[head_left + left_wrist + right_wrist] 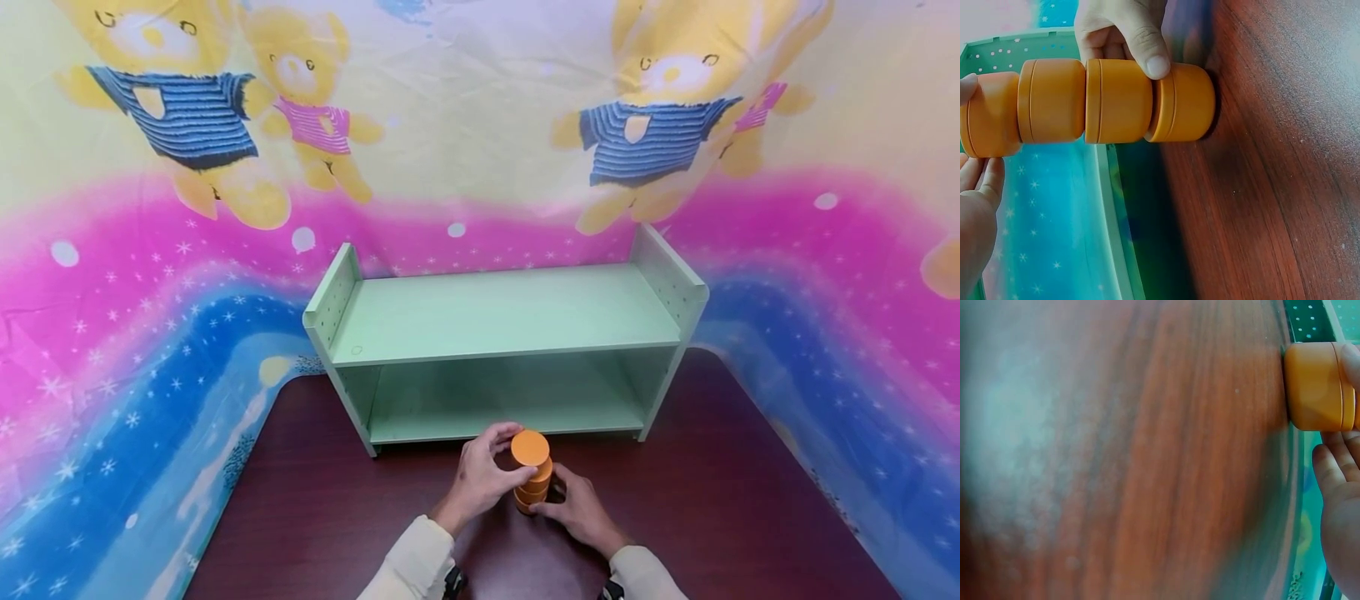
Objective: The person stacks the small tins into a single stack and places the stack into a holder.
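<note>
Several small orange lidded jars stand one on top of another on the dark red-brown table, in front of the green shelf. My left hand holds the top jar between thumb and fingers. Lower down, my right hand grips the stack from the right side. In the left wrist view its thumb lies over the seam between the bottom jar and the jar above. The jars sit slightly off line with one another. The right wrist view has only the bottom jar and part of my right hand.
A pale green two-level shelf unit with raised side panels stands at the table's back, just behind the jars. Its lower compartment opens toward me. A printed cloth with bears hangs behind and along both sides.
</note>
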`<move>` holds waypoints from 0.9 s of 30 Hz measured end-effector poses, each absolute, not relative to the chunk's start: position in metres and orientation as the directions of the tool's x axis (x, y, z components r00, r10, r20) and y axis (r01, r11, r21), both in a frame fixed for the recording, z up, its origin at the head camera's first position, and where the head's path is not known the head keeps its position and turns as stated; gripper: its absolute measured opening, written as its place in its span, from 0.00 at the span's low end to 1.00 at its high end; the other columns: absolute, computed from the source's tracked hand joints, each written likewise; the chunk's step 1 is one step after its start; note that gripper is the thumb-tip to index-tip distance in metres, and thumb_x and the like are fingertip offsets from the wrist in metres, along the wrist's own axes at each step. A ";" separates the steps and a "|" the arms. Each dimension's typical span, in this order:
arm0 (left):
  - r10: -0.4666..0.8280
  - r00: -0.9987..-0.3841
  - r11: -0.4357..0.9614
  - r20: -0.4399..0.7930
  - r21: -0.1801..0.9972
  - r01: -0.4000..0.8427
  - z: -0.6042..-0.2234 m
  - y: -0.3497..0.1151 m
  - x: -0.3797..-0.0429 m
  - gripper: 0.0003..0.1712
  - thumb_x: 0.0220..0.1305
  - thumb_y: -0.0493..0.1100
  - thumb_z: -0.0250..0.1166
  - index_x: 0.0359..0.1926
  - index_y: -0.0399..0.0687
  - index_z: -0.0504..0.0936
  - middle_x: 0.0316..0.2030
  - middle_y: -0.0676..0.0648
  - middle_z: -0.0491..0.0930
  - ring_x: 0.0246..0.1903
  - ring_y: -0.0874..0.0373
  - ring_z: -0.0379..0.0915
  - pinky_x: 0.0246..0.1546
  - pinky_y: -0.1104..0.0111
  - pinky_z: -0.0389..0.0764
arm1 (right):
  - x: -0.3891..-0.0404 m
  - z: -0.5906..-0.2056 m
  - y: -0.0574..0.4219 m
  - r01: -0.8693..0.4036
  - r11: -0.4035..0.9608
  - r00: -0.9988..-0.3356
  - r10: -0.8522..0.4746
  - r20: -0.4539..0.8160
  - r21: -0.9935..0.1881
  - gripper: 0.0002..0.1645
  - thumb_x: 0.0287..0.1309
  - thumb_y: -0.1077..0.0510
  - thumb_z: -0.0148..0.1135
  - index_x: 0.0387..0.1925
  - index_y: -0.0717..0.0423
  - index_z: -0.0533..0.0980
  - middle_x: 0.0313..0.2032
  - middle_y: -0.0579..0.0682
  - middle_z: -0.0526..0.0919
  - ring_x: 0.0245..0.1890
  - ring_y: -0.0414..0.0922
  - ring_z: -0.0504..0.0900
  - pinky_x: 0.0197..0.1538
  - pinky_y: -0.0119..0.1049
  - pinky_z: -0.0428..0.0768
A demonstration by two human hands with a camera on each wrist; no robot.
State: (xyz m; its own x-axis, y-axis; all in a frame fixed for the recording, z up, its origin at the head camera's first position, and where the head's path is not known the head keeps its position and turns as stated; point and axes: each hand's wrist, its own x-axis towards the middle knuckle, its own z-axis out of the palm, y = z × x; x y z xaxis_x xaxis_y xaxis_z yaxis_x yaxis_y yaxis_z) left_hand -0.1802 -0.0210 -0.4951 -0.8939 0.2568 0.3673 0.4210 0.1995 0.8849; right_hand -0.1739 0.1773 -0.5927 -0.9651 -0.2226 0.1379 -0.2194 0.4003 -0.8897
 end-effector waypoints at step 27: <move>0.284 -0.897 0.144 0.338 0.910 0.388 -0.496 -0.015 -0.183 0.36 0.46 0.32 0.80 0.57 0.34 0.76 0.54 0.39 0.80 0.54 0.44 0.79 0.57 0.56 0.79 | -0.174 -0.591 0.180 -0.209 0.413 -0.965 -0.237 0.117 -0.887 0.37 0.47 0.53 0.81 0.57 0.58 0.75 0.55 0.60 0.81 0.56 0.56 0.81 0.56 0.47 0.81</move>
State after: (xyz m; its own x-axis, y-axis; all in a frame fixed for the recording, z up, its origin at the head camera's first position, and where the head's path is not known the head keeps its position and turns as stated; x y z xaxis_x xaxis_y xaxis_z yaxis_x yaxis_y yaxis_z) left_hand -0.1826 -0.0147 -0.4960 -0.8974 0.2835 0.3380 0.3884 0.1444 0.9101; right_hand -0.1737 0.1798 -0.5907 -0.9646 -0.2365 0.1168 -0.2085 0.4127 -0.8867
